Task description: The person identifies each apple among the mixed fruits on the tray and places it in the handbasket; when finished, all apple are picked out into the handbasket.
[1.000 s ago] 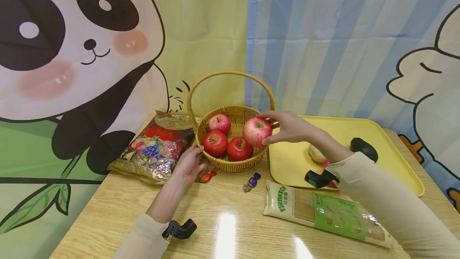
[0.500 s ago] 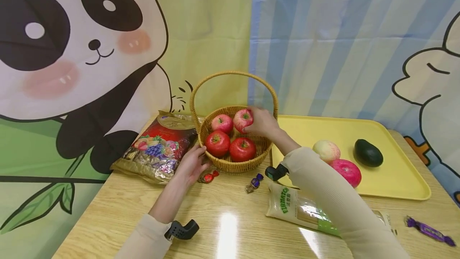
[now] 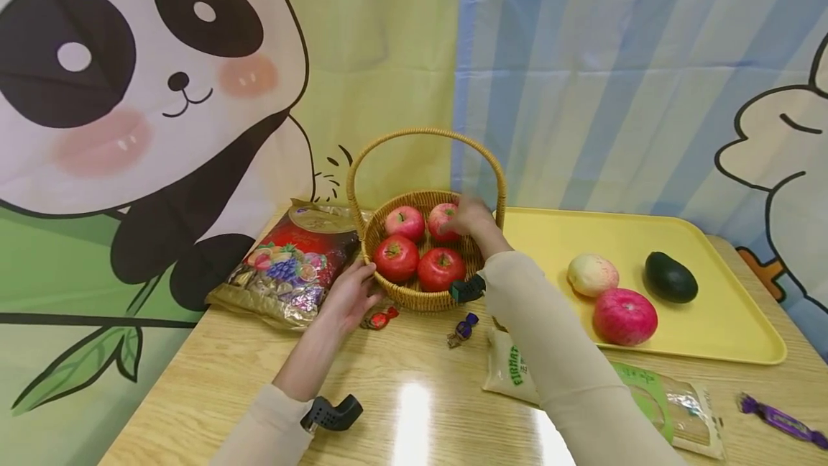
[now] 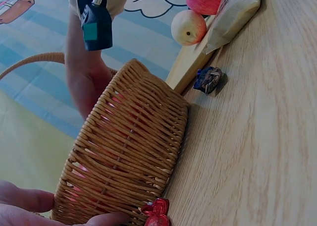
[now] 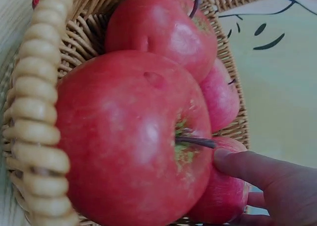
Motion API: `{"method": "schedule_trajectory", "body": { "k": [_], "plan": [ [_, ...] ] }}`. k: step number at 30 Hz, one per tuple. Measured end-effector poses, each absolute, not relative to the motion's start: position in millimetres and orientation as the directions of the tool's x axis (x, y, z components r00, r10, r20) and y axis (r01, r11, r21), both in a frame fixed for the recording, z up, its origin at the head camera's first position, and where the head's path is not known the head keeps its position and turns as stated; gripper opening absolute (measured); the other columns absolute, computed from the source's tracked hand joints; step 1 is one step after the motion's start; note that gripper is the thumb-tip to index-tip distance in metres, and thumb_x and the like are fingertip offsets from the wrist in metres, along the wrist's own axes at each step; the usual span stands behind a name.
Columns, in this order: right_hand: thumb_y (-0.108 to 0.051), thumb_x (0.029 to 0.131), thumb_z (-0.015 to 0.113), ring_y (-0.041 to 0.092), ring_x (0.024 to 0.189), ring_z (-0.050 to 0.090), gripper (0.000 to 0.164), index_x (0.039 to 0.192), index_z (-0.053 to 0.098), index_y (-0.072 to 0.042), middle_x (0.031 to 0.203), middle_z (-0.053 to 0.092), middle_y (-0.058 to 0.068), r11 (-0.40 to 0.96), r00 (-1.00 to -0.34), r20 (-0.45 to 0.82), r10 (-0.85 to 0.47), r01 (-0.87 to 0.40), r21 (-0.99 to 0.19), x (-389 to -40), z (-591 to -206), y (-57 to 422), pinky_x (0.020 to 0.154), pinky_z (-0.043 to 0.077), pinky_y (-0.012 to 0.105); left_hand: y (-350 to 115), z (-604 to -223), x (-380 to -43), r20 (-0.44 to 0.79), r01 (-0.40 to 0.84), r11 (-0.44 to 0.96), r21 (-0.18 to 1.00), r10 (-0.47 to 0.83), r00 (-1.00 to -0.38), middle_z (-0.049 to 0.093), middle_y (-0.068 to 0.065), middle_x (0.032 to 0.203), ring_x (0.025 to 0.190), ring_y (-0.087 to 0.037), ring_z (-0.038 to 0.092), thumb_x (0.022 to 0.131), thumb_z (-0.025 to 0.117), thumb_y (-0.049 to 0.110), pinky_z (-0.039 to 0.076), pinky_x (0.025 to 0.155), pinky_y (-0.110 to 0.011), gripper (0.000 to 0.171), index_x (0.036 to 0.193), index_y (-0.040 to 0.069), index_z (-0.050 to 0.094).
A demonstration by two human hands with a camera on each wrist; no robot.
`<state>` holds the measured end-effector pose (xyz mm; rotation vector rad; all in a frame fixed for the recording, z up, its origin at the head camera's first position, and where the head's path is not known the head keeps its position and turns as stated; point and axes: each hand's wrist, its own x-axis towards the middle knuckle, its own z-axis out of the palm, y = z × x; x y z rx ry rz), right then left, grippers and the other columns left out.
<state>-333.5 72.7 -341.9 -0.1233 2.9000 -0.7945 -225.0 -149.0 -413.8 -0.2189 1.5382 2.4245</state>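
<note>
A wicker basket [image 3: 420, 300] with a tall arched handle holds several red apples. At its left side, my left hand [image 3: 349, 297] grips the rim, with fingers at the edge and thumb against the outer wall; in the left wrist view its fingers [image 4: 25, 198] show at the lower left. My right hand [image 3: 474, 221], slightly blurred, reaches over the right side onto the back right apple [image 3: 443, 222]. In the right wrist view the thumb [image 5: 237, 164] lies on that apple, and the other fingers are partly hidden behind it. A larger apple [image 5: 133, 137] sits in front.
Left of the basket lies a candy bag [image 3: 291, 265]. A red candy [image 3: 382, 318] and a blue candy [image 3: 463, 331] lie in front. The yellow tray [image 3: 711, 329] bears a peach [image 3: 592, 275], a pink-red apple [image 3: 624, 316] and an avocado [image 3: 671, 277]. A noodle packet [image 3: 504, 365] lies under my right arm.
My right hand has carried an apple from above the basket's right side to its back right, where it now sits lower among the others. The left hand has stayed at the rim.
</note>
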Motion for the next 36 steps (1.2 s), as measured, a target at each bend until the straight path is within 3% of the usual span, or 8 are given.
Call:
{"method": "schedule_trajectory", "body": {
  "k": [7,13,19,24,27,31,36],
  "plan": [
    [-0.025,0.074,0.080,0.034,0.122,0.054,0.081,0.143,0.044,-0.004,0.134,0.056,0.019,0.844,-0.985,-0.129,-0.112,-0.026,-0.535,-338,-356,74,0.102,0.048,0.042,-148,-415,-223,-0.273,-0.307,-0.410,0.859,0.140,-0.952,0.015,-0.018,0.161,0.149,-0.032,0.018,0.103,0.037,0.012,0.024,0.120,-0.049,0.061,0.157,0.012,0.007],
    [-0.024,0.079,0.073,0.033,0.119,0.055,0.065,0.135,0.049,0.000,0.129,0.059,0.019,0.858,-0.981,-0.118,-0.151,-0.071,-0.508,-342,-360,73,0.101,0.048,0.042,-147,-415,-222,-0.268,-0.306,-0.417,0.856,0.148,-0.952,0.014,-0.019,0.161,0.149,-0.032,0.017,0.104,0.037,0.012,0.023,0.120,-0.050,0.062,0.157,0.012,0.006],
    [-0.030,0.087,0.068,0.035,0.135,0.043,0.084,0.151,0.024,0.002,0.146,0.043,0.023,0.879,-0.952,-0.189,-0.240,-0.131,-0.459,-340,-351,76,0.113,0.038,0.043,-149,-414,-223,-0.273,-0.305,-0.411,0.859,0.136,-0.952,0.015,-0.018,0.161,0.148,-0.031,0.020,0.104,0.037,0.012,0.025,0.119,-0.049,0.061,0.157,0.013,0.008],
    [-0.028,0.088,0.066,0.038,0.133,0.045,0.082,0.150,0.024,0.006,0.145,0.044,0.026,0.873,-0.919,-0.174,-0.353,-0.257,-0.415,-334,-333,81,0.111,0.040,0.046,-149,-414,-224,-0.274,-0.306,-0.412,0.858,0.135,-0.952,0.015,-0.018,0.161,0.148,-0.031,0.020,0.103,0.037,0.013,0.025,0.119,-0.048,0.061,0.157,0.011,0.008],
    [-0.029,0.090,0.065,0.038,0.134,0.044,0.077,0.149,0.027,0.004,0.146,0.044,0.025,0.839,-0.873,-0.167,-0.459,-0.364,-0.404,-326,-317,89,0.111,0.039,0.049,-150,-415,-224,-0.274,-0.307,-0.415,0.856,0.138,-0.952,0.014,-0.018,0.161,0.149,-0.031,0.019,0.104,0.037,0.012,0.024,0.120,-0.049,0.061,0.157,0.011,0.007],
    [-0.032,0.093,0.064,0.037,0.133,0.046,0.070,0.148,0.034,-0.001,0.147,0.045,0.021,0.747,-0.755,-0.193,-0.627,-0.511,-0.425,-309,-297,111,0.110,0.040,0.051,-150,-416,-224,-0.272,-0.304,-0.406,0.862,0.136,-0.953,0.013,-0.018,0.161,0.149,-0.032,0.018,0.104,0.037,0.013,0.023,0.120,-0.050,0.061,0.157,0.011,0.008],
    [-0.029,0.095,0.062,0.035,0.126,0.054,0.059,0.143,0.043,-0.002,0.142,0.051,0.020,0.657,-0.623,-0.264,-0.736,-0.564,-0.500,-281,-283,156,0.103,0.048,0.045,-151,-414,-225,-0.274,-0.306,-0.398,0.865,0.137,-0.952,0.015,-0.017,0.161,0.149,-0.032,0.019,0.104,0.038,0.014,0.023,0.120,-0.050,0.060,0.157,0.011,0.010]
  ]
}}
